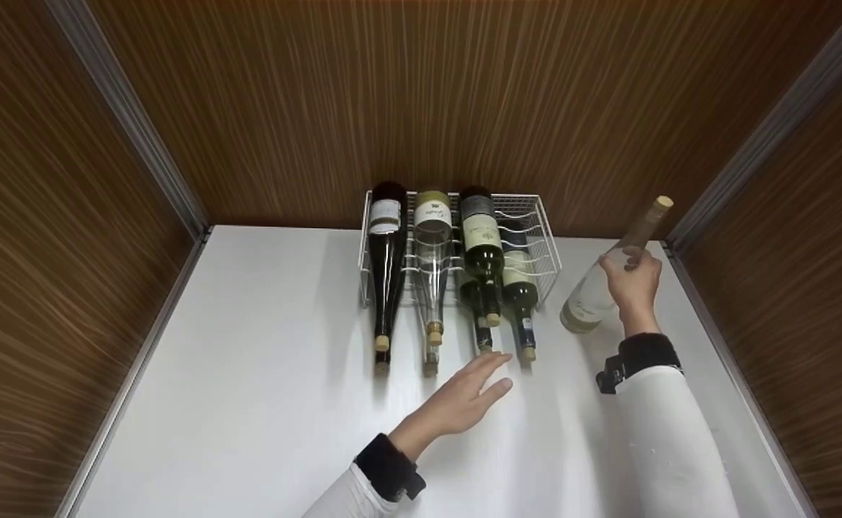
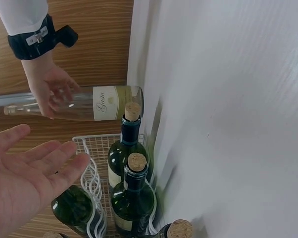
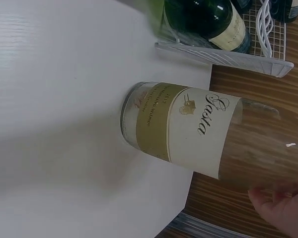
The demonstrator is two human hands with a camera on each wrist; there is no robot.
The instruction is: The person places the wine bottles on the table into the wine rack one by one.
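My right hand (image 1: 635,280) grips a clear glass wine bottle (image 1: 586,301) by its upper body, to the right of a white wire rack (image 1: 548,234). The bottle leans slightly, corked end up, its base low over the white surface; the right wrist view shows its cream and gold label (image 3: 198,131). With fingers extended and thumb apart, my left hand (image 1: 457,403) holds nothing. In the head view its fingertips come right at the corked neck of a lower green bottle (image 1: 483,334). The left wrist view shows its palm (image 2: 15,193) beside the racked bottles.
Corked bottles lie in the rack in two levels: a dark one (image 1: 387,252) at left, a clear one (image 1: 433,248) beside it, green ones (image 1: 482,244) at right. Their necks jut out past the rack's front. Wood-grain panels (image 1: 421,93) wall the white surface (image 1: 270,345) behind and at both sides.
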